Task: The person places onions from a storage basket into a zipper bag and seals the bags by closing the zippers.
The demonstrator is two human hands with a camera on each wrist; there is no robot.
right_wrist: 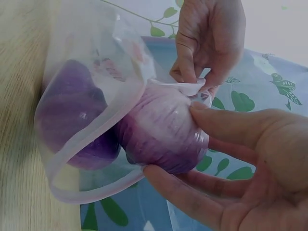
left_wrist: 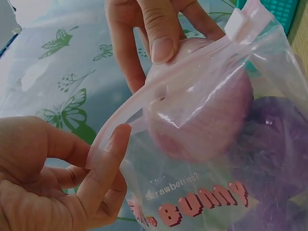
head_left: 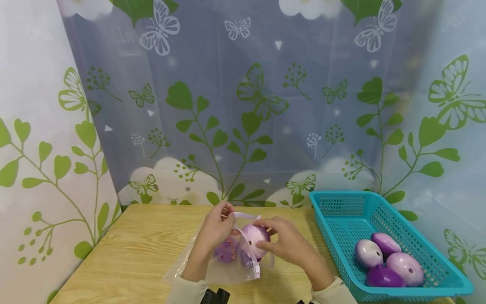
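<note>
In the head view, a clear zip bag is held over the middle of the desk, about midway between its left edge and the basket at its right edge; how much of the bag rests on the wood is hard to tell. The left hand pinches the rim of the bag's mouth between thumb and fingers, on the side towards the desk's far edge. The right hand grips a pale purple onion, thumb on one side and fingers on the other, right in the opening: part of it lies behind the clear wall and part stands out past the rim. The two hands are near each other, on either side of the mouth. A small dark hole shows in the onion's skin. A white slider sits at the end of the rim nearer the wearer, and pink lettering that reads "Bunny" is printed on the plastic. Inside, at least one deep purple onion lies beside the gripped one; the exact count is unclear. A turquoise basket stands along the desk's right edge, with four onions grouped towards its near end, ranging from whitish to vivid purple. A leaf-and-butterfly backdrop hangs behind the desk's far edge.
</note>
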